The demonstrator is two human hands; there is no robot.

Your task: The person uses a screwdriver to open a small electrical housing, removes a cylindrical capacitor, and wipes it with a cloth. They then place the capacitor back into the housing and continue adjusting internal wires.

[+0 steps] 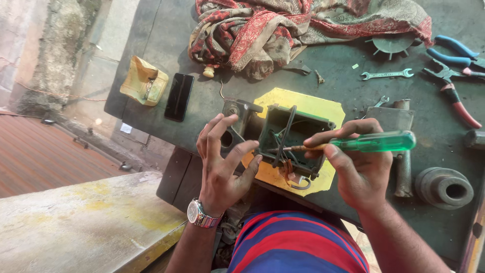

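Here right hand fingers clench the screwdriver; left hand fingers, spread, steady the box.

Dark, grimy workbench in daylight beside a mossy wall, rusty corrugated sheet and pale stained slab.

phone left of box | pliers far right

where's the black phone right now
In the head view, the black phone lies flat on the dark table, upper left, between the yellow pouch and the patterned cloth.
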